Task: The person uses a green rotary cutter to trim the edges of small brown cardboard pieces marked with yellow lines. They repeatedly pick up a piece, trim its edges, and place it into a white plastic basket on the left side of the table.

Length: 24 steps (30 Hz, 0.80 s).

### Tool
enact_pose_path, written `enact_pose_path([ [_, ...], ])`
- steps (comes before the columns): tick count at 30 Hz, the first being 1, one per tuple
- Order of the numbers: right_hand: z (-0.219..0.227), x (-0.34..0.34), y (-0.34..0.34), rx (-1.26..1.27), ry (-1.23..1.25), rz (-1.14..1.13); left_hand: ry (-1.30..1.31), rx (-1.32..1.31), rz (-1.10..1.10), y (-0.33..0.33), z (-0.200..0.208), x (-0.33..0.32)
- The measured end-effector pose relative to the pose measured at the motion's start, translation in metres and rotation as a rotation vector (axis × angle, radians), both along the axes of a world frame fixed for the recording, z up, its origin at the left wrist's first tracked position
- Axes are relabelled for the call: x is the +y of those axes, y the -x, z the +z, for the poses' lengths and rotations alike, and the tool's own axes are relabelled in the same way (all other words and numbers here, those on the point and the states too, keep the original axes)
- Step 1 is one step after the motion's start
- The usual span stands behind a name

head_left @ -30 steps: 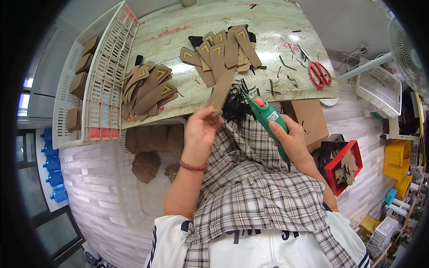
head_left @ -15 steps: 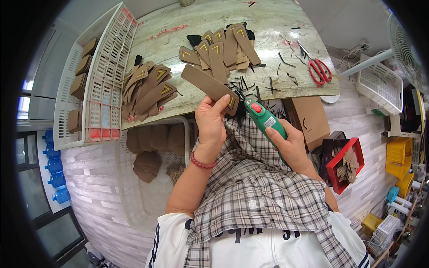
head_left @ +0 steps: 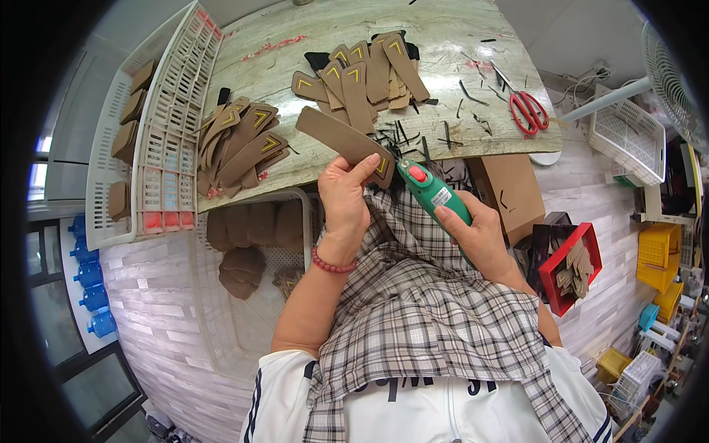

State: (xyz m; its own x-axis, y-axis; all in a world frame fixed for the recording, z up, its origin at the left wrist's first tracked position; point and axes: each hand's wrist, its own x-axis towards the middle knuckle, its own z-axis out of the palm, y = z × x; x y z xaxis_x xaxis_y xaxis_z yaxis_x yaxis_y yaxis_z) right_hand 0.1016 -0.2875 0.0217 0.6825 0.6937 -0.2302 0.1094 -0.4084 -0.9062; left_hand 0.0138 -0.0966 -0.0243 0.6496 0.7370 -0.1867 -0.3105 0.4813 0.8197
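Observation:
Between the thumb and fingers of my left hand (head_left: 344,198) is a brown fabric strap (head_left: 332,134) with a yellow V-shaped mark near its lower end. My right hand (head_left: 478,230) grips a green handheld power cutter (head_left: 434,196) with a red button. The cutter's head is by the strap's marked end, just off the table's front edge; whether its blades touch the fabric I cannot tell. Similar straps lie beyond my hands in a fanned pile (head_left: 369,77), with another pile (head_left: 247,140) to the left.
Black scraps (head_left: 399,133) and red-handled scissors (head_left: 528,112) lie on the table (head_left: 317,29). A white crate (head_left: 166,140) stands at its left edge. Below are a white basket (head_left: 214,325) of brown pieces, a cardboard box (head_left: 509,196) and a red box (head_left: 557,269) of pieces.
The whole view has shifted very slightly. Both hands, the strap and the cutter keep nearly the same places relative to each other.

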Motion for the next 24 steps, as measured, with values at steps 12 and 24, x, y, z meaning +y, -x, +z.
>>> enact_pose_path([
  [12, -0.004, 0.003, -0.002, 0.009, -0.029, 0.024, -0.112, 0.107, -0.038, 0.003, 0.002, 0.004],
  [24, -0.001, 0.015, -0.001, 0.044, -0.033, 0.022, -0.115, 0.137, -0.087, 0.009, -0.005, 0.000],
])
